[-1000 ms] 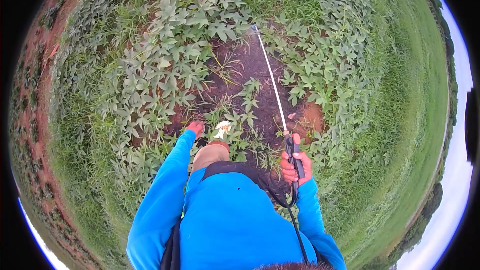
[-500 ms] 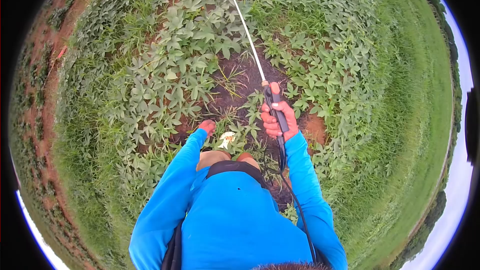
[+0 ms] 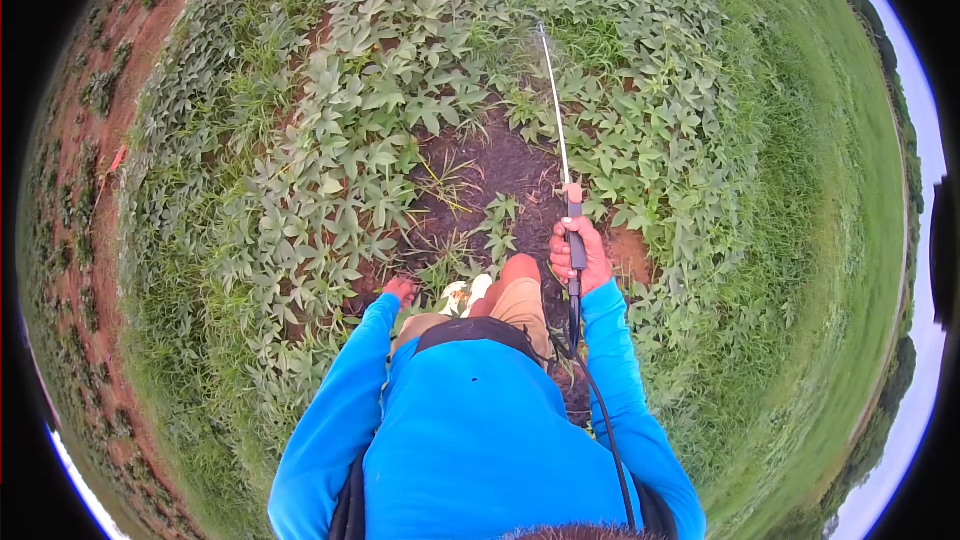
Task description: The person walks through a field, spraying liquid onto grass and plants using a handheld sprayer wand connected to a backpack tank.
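Observation:
My right hand is wrapped round the black handle of a spray wand. The wand's thin pale tube points forward over the leaves, with a faint haze about its tip. From the handle a black hose loops down along my right arm. My left hand is low at my left side above the leaves, its fingers curled; whatever may be inside them is hidden. Below my waist, a bent knee and a pale shoe show.
Broad-leaved crop plants grow thickly ahead and on both sides, mixed with grass. Dark bare soil runs between them in front of me. A grassy strip lies to the right, a reddish dirt track to the left.
The wand has swung to the right and its tip is nearer. My left hand has come back and slightly left. A knee has come forward into view.

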`<action>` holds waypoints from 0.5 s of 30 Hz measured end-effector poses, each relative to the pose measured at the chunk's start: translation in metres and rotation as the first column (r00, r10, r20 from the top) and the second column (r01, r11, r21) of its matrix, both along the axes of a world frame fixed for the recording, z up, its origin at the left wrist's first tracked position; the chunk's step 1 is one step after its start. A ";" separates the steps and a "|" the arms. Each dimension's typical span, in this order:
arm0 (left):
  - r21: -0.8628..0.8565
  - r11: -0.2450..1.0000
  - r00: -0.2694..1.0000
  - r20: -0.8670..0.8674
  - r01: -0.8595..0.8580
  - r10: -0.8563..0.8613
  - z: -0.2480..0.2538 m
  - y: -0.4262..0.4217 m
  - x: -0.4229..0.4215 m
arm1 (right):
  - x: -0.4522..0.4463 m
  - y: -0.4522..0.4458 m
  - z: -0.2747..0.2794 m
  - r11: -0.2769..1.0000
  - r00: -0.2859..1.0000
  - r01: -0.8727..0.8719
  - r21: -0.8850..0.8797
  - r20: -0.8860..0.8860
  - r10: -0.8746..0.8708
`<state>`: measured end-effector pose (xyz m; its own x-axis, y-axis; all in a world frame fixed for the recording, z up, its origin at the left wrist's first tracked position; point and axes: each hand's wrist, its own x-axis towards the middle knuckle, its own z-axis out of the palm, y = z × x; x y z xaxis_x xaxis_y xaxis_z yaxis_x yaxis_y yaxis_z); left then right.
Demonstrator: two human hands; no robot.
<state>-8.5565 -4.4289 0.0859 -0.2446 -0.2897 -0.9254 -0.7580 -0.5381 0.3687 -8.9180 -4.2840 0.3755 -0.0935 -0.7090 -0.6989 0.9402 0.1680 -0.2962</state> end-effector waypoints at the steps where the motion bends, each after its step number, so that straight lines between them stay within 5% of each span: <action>1: -0.001 0.999 0.999 -0.019 0.033 -0.033 0.002 0.002 -0.001 | 0.000 0.006 -0.002 0.999 0.999 0.039 0.010 -0.012 -0.039; 6: 0.000 0.999 0.999 -0.036 0.035 -0.035 -0.006 0.001 -0.022 | -0.016 0.026 -0.009 0.979 0.985 0.163 0.126 -0.072 -0.155; 8: 0.077 0.997 0.999 -0.042 0.012 -0.009 -0.010 -0.003 -0.040 | -0.032 0.027 -0.016 0.949 0.928 0.224 0.221 -0.345 -0.139; 12: 0.033 0.996 0.994 -0.068 0.083 -0.081 -0.018 -0.022 -0.086 | -0.083 0.013 -0.026 0.915 0.820 0.329 0.232 -0.551 -0.155; 15: 0.003 0.984 0.979 -0.098 0.177 -0.176 -0.015 -0.047 -0.136 | -0.131 0.007 -0.047 0.934 0.858 0.323 0.151 -0.463 -0.222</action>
<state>-8.6930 -4.4761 0.0705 -0.3799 -0.2229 -0.8978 -0.8024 -0.4035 0.4397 -9.0486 -4.2770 0.3289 -0.5880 -0.4465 -0.6744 0.7431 0.0312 -0.6685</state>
